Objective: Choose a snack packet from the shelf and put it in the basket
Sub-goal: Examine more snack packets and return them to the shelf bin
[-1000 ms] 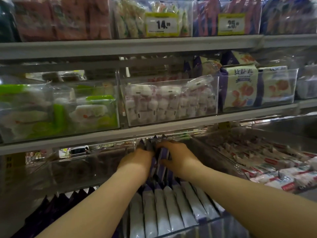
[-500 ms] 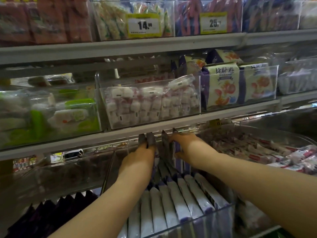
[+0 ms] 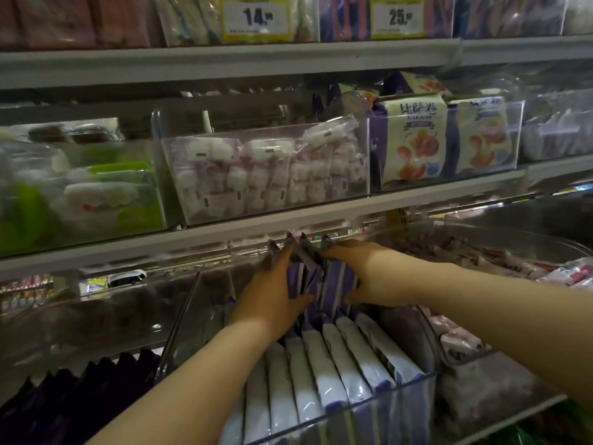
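My hands have closed in since a moment ago: left hand point(image 3: 272, 297) and right hand point(image 3: 365, 277) now clasp a bunch of purple packets point(image 3: 333, 277) at the back of the bin point(image 3: 199, 316). Lifting several together, I risk spares slipping out. No basket in sight.

Two bare hands are at centre frame, the left hand point(image 3: 272, 297) and the right hand point(image 3: 369, 274), with one bunch of purple-striped packets point(image 3: 337, 281) between them. Four dark corners poke up from it, but I can't make out the full number. Two yellow price tags sit along the top, the 14 tag point(image 3: 256, 17) and the 25 tag point(image 3: 397, 16). Four clear bins line the middle shelf point(image 3: 224, 231): the green bin point(image 3: 80, 194), the pink-and-white bin point(image 3: 266, 175), the orange-print bin point(image 3: 446, 139) showing two front-facing packets, and a blurred bin point(image 3: 555, 130) at far right. Below are three bins; the centre bin point(image 3: 385, 409) holds at least six white-topped packets point(image 3: 308, 370) in front.
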A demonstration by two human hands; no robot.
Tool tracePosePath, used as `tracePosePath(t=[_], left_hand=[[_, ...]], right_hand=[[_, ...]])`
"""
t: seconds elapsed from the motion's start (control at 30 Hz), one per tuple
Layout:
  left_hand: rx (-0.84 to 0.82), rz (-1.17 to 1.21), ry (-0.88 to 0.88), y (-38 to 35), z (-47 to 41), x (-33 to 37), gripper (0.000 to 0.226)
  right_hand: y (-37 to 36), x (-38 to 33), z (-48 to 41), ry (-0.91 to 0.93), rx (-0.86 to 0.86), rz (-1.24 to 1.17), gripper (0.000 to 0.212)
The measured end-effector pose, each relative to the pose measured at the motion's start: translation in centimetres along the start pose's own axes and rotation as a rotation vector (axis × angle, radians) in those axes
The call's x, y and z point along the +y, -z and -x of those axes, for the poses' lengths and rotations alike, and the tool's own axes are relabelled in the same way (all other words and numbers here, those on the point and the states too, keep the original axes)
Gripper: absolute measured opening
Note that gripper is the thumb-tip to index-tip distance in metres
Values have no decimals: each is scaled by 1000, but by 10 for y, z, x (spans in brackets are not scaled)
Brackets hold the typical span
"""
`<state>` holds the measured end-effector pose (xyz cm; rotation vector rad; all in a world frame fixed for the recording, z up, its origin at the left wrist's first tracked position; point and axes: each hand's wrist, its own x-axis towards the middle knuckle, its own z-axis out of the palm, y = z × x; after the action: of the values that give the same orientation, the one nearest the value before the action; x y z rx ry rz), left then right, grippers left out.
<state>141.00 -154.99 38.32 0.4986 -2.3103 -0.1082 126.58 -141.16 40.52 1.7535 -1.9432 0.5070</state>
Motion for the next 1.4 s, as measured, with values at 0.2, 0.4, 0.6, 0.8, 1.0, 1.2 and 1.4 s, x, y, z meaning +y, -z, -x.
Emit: tracePosePath(t=[0.2,0.4,0.6,0.8,1.0,1.2,1.4], left_hand=[[-67,31,-43,-6,-10,-7,79],[-239,-132,10,-7,-24,-7,90],[-296,-86,-37,13,-13,-10,111],[-280,-238,-38,61,21,-14,53],[-33,-55,160,91,63,-60,37],[115,468,269,70,79,-75,39],[209,623,269,61,84,-78,40]], right_hand=[[-6,-13,-23,-14,-85,176,54],[-9,-10,-30,-65,-141,178,55],[-2,-15,-4,-68,-15,198,80],[9,-57,9,103,199,142,45],[-18,-114,-11,143,17,-93,24],[-50,-141,-58,53,-134,-132,22],[-63,-153,-78,-10,-254,-199,19]])
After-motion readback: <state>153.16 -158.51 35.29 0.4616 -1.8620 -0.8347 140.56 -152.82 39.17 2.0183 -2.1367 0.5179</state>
